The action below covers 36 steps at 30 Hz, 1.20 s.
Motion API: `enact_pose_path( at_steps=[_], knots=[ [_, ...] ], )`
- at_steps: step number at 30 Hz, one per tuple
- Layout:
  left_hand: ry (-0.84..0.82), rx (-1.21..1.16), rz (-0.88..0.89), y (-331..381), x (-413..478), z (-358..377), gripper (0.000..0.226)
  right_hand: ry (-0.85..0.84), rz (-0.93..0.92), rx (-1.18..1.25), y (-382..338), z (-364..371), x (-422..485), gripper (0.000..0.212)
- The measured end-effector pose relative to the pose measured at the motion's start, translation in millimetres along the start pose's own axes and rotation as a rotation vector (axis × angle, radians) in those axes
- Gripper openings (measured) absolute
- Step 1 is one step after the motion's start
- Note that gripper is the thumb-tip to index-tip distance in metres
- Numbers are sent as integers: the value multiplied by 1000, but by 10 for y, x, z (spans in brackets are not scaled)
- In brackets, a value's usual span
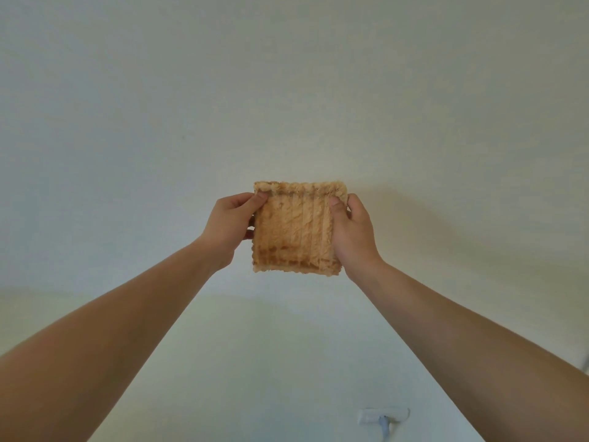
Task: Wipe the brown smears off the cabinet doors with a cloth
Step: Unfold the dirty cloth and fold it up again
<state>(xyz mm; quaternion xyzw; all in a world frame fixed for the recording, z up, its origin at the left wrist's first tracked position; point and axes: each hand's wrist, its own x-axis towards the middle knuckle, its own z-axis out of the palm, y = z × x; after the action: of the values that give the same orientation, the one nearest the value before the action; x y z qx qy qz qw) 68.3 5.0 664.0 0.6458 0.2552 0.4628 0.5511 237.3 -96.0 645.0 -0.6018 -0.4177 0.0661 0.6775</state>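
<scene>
The left hand (228,226) pinches the left edge of the cloth (294,226), thumb on the near face close to the top corner and the fingers curled round behind. The right hand (352,232) does the same on the right edge, thumb pressed near the upper right corner. Between them the cloth is stretched flat and upright, spread as a rough square facing the person, with both bare arms reaching well forward and up.

Holding it by two opposite edges keeps the fabric taut and open, which looks like a way of checking its face or choosing a fresh part before it goes to the surface. The cloth is tan and ribbed, with darker brown staining along its lower band and a fainter streak near the top edge, so it appears to carry wiped-off dirt.

Behind the cloth is a plain pale surface (287,90) that fills most of the view; whether it is a cabinet door or a wall cannot be told, and no brown smears show on it here. The cloth hangs in front of it, and whether the two touch cannot be told. Low in the view a small white fitting (382,416) sits against a paler area.
</scene>
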Motion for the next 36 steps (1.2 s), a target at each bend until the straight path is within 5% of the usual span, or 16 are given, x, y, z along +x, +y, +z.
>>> enact_pose_path(
  at_steps=[21, 36],
  knots=[
    [54, 124, 61, -2490, -299, -286, 35, -85, 42, 32, 2453, 600, -778, 36],
    [61, 195, -10, -4187, -1364, -314, 35, -96, 84, 18, 3878, 678, -2050, 33]
  ],
)
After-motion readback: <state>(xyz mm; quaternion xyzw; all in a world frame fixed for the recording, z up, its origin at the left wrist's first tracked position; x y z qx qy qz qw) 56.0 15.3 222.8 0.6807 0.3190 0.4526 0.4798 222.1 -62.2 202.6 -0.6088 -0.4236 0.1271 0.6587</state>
